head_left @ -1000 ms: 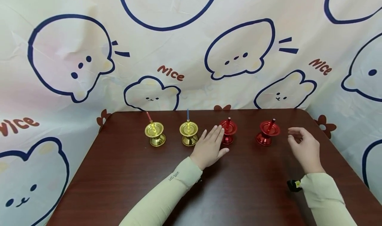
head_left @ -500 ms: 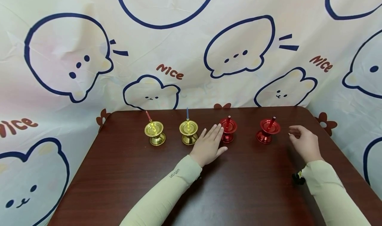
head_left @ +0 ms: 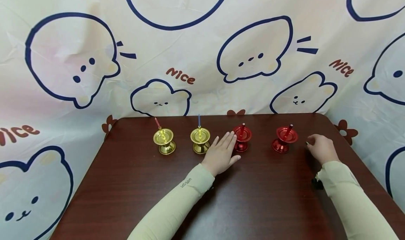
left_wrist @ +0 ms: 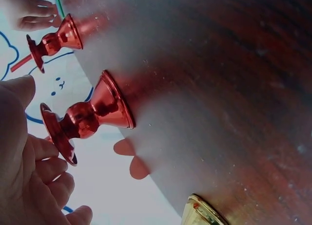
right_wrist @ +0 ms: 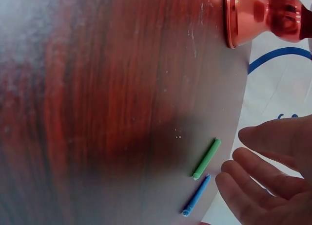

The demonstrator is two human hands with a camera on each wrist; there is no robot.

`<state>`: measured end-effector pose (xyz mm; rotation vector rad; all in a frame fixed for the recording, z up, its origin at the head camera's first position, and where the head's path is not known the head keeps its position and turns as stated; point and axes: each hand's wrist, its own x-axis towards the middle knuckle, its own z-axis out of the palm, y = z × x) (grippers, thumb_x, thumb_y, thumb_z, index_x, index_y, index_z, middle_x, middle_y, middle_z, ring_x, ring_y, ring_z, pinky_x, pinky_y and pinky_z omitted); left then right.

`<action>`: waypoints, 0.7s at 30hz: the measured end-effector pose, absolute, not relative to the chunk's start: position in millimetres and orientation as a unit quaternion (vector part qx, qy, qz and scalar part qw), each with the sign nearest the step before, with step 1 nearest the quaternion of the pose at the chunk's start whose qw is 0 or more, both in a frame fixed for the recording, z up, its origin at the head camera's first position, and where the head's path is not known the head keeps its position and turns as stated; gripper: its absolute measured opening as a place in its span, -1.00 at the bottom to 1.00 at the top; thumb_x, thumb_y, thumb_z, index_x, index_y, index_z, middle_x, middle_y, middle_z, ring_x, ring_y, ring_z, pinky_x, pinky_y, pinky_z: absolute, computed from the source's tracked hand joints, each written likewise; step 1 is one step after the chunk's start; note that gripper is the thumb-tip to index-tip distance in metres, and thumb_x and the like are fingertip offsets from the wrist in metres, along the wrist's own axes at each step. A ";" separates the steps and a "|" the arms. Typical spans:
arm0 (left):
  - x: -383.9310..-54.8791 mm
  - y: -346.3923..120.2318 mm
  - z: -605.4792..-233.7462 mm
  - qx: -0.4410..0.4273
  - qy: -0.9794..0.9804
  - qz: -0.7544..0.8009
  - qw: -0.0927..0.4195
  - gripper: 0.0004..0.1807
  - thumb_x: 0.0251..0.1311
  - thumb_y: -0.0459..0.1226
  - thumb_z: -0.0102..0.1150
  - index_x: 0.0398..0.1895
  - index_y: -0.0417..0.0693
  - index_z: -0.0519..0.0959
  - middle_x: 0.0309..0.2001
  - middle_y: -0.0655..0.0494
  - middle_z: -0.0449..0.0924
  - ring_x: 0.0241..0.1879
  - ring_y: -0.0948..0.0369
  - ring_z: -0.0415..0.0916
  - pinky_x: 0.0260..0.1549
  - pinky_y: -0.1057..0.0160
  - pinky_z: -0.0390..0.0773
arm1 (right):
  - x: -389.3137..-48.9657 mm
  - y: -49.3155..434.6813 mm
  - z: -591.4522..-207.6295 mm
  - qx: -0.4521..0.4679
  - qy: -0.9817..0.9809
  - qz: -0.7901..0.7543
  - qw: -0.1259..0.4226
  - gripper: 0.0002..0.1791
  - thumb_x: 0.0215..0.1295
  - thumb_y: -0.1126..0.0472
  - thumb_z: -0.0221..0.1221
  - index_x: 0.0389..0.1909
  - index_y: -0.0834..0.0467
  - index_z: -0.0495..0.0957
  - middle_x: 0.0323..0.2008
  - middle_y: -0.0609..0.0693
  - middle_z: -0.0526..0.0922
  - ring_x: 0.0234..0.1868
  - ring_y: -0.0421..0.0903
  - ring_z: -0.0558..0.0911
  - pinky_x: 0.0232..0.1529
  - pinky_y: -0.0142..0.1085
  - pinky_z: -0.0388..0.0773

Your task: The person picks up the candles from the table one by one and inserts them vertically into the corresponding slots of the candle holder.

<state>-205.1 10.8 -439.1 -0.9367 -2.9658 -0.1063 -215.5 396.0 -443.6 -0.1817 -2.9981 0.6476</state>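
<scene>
Grip: my right hand (head_left: 322, 149) is spread near 2 loose candles (right_wrist: 206, 159). My left hand (head_left: 220, 155) is outstretched beside the left red holder (head_left: 243, 139).

Beside the grip (right_wrist: 275, 171) lie a green candle (right_wrist: 207, 159) and a blue candle (right_wrist: 197, 196) on the brown table (right_wrist: 122, 88).

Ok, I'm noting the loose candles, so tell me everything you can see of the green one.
The green candle is a thin, straight, plain stick that looks like wax, one end paler. It is unlit and out of any holder, lying on its side on the dark wood-look table near its edge. The blue candle lies roughly parallel, with a gap between. The right hand is close but appears apart; only the table seems to touch it.
</scene>
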 end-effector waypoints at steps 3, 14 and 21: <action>-205.7 10.9 -439.4 -0.302 -0.953 -0.035 0.013 -0.19 0.53 0.17 -0.14 0.64 -0.07 0.00 0.64 0.05 -0.12 0.61 0.15 -0.19 0.52 0.01 -0.03 | -220.4 396.2 -443.9 -0.062 -0.978 0.200 0.013 -0.63 0.35 0.38 0.16 0.05 0.59 0.50 0.00 0.55 0.55 -0.08 0.42 0.57 -0.08 0.25 0.53; -207.0 10.5 -439.5 -0.304 -0.952 -0.031 0.010 -0.19 0.53 0.16 -0.14 0.64 -0.08 0.01 0.63 0.04 -0.10 0.60 0.14 -0.17 0.52 0.02 -0.02 | -233.1 396.7 -445.1 -0.064 -0.981 0.183 -0.025 -0.65 0.32 0.40 0.14 0.00 0.61 0.49 -0.10 0.52 0.57 -0.15 0.36 0.57 -0.12 0.20 0.54; -206.6 10.6 -439.0 -0.306 -0.951 -0.035 0.003 -0.19 0.53 0.15 -0.13 0.64 -0.08 0.00 0.64 0.04 -0.13 0.61 0.14 -0.18 0.52 0.04 -0.02 | -235.2 398.3 -447.3 -0.060 -0.981 0.183 -0.026 -0.69 0.29 0.42 0.11 -0.06 0.59 0.53 -0.11 0.52 0.59 -0.12 0.41 0.59 -0.08 0.26 0.52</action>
